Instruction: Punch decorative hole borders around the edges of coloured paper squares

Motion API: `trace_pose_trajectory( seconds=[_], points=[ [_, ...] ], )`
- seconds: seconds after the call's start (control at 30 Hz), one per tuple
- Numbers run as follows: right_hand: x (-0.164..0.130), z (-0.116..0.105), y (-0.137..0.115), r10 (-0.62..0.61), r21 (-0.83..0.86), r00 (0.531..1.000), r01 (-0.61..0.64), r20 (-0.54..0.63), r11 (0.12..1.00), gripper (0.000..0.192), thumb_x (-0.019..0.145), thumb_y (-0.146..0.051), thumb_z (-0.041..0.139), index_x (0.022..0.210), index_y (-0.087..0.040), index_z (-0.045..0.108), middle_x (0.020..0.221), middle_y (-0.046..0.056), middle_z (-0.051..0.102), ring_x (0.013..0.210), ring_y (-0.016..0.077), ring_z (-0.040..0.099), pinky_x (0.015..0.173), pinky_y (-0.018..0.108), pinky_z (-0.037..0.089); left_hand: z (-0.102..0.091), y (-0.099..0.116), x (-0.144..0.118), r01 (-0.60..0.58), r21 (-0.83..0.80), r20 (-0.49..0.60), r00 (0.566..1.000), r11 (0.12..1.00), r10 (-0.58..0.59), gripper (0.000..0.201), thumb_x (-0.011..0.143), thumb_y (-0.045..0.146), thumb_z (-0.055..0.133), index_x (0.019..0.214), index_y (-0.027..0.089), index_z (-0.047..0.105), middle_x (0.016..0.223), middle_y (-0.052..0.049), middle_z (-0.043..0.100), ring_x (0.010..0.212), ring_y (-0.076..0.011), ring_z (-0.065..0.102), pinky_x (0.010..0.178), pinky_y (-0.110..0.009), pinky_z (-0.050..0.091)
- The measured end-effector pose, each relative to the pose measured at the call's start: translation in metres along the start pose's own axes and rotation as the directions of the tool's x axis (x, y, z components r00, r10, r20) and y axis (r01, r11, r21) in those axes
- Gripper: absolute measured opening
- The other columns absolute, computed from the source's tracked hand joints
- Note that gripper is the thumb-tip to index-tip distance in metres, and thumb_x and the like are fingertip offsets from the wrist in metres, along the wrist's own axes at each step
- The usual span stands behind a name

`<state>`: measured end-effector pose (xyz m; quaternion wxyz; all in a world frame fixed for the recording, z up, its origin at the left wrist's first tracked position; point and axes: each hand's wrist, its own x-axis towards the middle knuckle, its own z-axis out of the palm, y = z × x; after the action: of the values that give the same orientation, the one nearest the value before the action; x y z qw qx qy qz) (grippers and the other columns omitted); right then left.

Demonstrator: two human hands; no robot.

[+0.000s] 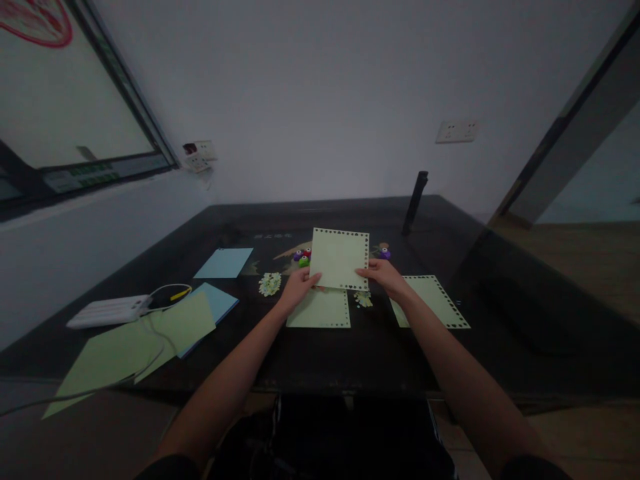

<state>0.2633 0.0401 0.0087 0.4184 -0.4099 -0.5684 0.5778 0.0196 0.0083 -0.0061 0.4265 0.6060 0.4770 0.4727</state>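
Between my two hands a pale green sheet of paper (339, 259) is held up, tilted toward me, with small dark shapes punched along its top, right and bottom edges. My left hand (299, 285) pinches its lower left corner. My right hand (384, 275) grips its right edge near the bottom. Partly covered beneath it, another pale green sheet (320, 312) with a punched right edge lies on the table. Small paper cutouts (270, 284) are heaped left of my left hand, and a smaller heap of cutouts (363, 299) lies below the held sheet.
A third punched sheet (434, 303) lies on the dark table (370, 360) under my right forearm. Colourful craft punches (304, 261) and a purple one (385, 253) stand behind. At left are blue paper (225, 263), loose green sheets (135, 347) and a white power strip (107, 311) with cables.
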Motion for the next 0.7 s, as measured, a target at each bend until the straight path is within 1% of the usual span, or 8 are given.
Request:
trace_pose_trajectory(
  seconds=[0.07,0.17,0.33,0.4,0.5,0.6,0.7],
  points=[
    [-0.0015,0.0008,-0.0005,0.027,-0.017,0.999,-0.026,0.026,1.000,0.025,0.061,-0.030,0.073,0.080,-0.015,0.069,0.081,0.007,0.071,0.070,0.0174,0.063,0.068,0.033,0.049,0.0002,-0.0009,0.0003,-0.002,0.006,0.006,1.000,1.000,0.002,0.033,0.073,0.041,0.064,0.088,0.012,0.065,0.071,-0.006,0.070,0.061,-0.0176,0.064,0.055,-0.026,0.044],
    [-0.0032,0.0020,-0.0027,0.055,-0.047,0.998,-0.054,0.029,0.997,0.023,0.060,-0.030,0.073,0.075,-0.013,0.069,0.077,0.007,0.071,0.066,0.0166,0.062,0.066,0.032,0.049,0.0011,-0.0011,-0.0002,-0.001,0.005,0.022,1.000,1.000,0.001,0.034,0.074,0.040,0.063,0.091,0.011,0.065,0.073,-0.006,0.070,0.061,-0.0174,0.064,0.055,-0.025,0.044],
    [-0.0060,0.0033,-0.0089,0.039,-0.176,0.999,-0.040,-0.009,0.984,0.019,0.059,-0.033,0.073,0.063,-0.015,0.066,0.060,0.003,0.066,0.054,0.0149,0.056,0.057,0.031,0.046,0.0035,0.0027,-0.0029,0.018,-0.024,0.018,1.000,1.000,-0.017,0.033,0.073,0.039,0.064,0.091,0.012,0.065,0.078,-0.007,0.071,0.062,-0.0174,0.064,0.056,-0.025,0.045],
    [-0.0063,0.0036,-0.0099,0.039,-0.202,0.999,-0.040,-0.009,0.978,0.020,0.059,-0.034,0.072,0.060,-0.015,0.065,0.056,0.002,0.064,0.051,0.0137,0.053,0.054,0.030,0.045,0.0041,0.0046,-0.0037,0.027,-0.042,0.013,1.000,0.999,-0.026,0.032,0.073,0.038,0.064,0.091,0.012,0.065,0.082,-0.007,0.072,0.065,-0.0179,0.065,0.057,-0.026,0.046],
    [-0.0055,0.0036,-0.0084,0.033,-0.197,0.999,-0.035,-0.012,0.980,0.022,0.058,-0.034,0.072,0.064,-0.014,0.067,0.060,0.003,0.066,0.053,0.0136,0.054,0.054,0.029,0.044,0.0041,0.0059,-0.0036,0.030,-0.046,0.012,0.999,0.998,-0.030,0.030,0.073,0.037,0.064,0.090,0.012,0.065,0.083,-0.008,0.072,0.066,-0.0185,0.066,0.059,-0.027,0.048],
    [-0.0043,0.0030,-0.0058,0.020,-0.188,1.000,-0.022,-0.016,0.982,0.023,0.059,-0.034,0.072,0.069,-0.013,0.069,0.067,0.005,0.068,0.057,0.0142,0.056,0.058,0.029,0.044,0.0036,0.0044,-0.0025,0.031,-0.036,0.015,0.999,0.999,-0.031,0.031,0.073,0.038,0.064,0.090,0.012,0.065,0.080,-0.007,0.072,0.065,-0.0187,0.066,0.059,-0.027,0.048],
    [-0.0038,0.0020,-0.0040,0.009,-0.203,1.000,-0.015,-0.028,0.979,0.023,0.059,-0.034,0.073,0.068,-0.012,0.069,0.067,0.005,0.068,0.058,0.0144,0.057,0.060,0.029,0.045,0.0032,0.0020,-0.0020,0.029,-0.024,0.013,1.000,0.999,-0.029,0.033,0.073,0.040,0.064,0.091,0.012,0.065,0.078,-0.007,0.071,0.065,-0.0186,0.065,0.058,-0.026,0.047]
  ],
)
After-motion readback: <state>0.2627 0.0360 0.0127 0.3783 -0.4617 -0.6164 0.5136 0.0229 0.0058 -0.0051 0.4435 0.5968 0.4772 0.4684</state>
